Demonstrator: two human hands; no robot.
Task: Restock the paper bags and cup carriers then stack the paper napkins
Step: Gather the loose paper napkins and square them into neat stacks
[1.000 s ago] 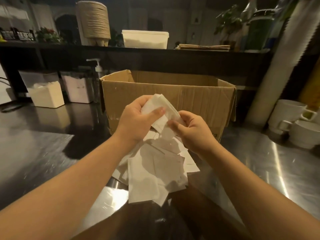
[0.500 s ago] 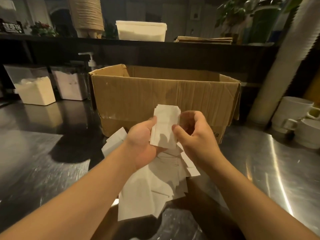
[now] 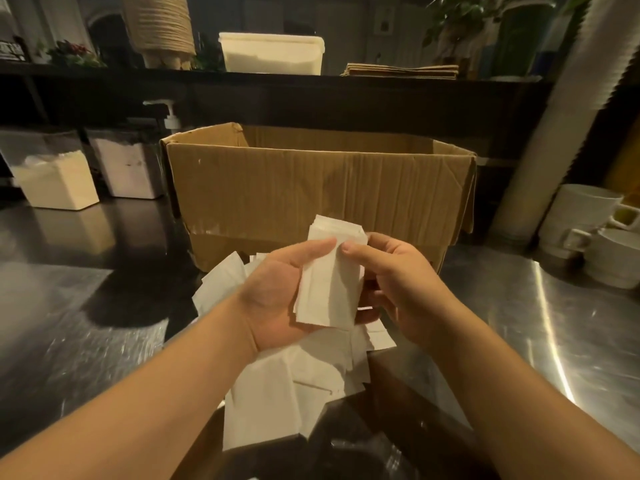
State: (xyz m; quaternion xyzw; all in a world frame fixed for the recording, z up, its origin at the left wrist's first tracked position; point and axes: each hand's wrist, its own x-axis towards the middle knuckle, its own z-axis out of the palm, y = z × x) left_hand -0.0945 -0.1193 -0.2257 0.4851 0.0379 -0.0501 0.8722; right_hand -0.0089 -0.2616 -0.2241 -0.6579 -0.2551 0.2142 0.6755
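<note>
A small squared-up stack of white paper napkins (image 3: 330,278) stands upright between both hands. My left hand (image 3: 277,292) cradles it from below with the thumb on its front. From the right, my right hand (image 3: 398,289) pinches the stack, thumb on the front and fingers behind. Loose white napkins (image 3: 294,386) lie scattered in a heap on the steel counter under my hands. On the dark shelf at the back lie flat brown paper bags (image 3: 401,70) and a tall stack of brown cup carriers (image 3: 159,26).
An open cardboard box (image 3: 322,188) stands just behind my hands. On the back left are two clear containers of white contents (image 3: 55,178) and a pump bottle (image 3: 170,116). White mugs (image 3: 588,230) sit at the right beside a tall sleeve of cups (image 3: 561,116). A white tub (image 3: 272,53) rests on the shelf.
The crumpled bunch of napkins has been squared into a neat upright stack. Both hands have dropped slightly toward me and now hold it from each side.
</note>
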